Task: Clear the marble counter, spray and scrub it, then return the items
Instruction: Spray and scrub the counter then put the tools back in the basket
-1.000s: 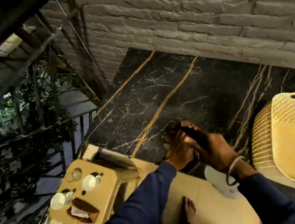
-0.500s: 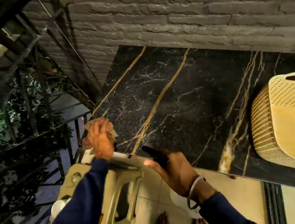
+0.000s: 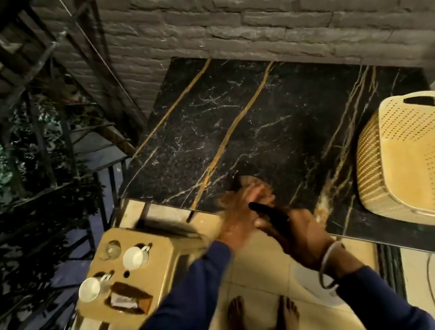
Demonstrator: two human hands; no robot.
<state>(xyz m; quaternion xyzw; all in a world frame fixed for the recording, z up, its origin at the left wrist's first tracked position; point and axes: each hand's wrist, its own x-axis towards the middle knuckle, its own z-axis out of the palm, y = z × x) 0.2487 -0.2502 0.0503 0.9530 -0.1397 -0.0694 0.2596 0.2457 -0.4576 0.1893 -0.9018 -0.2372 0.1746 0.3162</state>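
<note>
Two cups (image 3: 136, 257) wait left of our hands while our left hand (image 3: 240, 216) presses a cloth (image 3: 253, 181) on the counter (image 3: 260, 122) and our right hand (image 3: 297, 230) grips a dark tool (image 3: 266, 210), so returning remains.

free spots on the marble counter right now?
Marble counter is bare from the brick wall to the front edge, left of the basket. Crowded at front centre: left hand, cloth, right hand with dark object.
</note>
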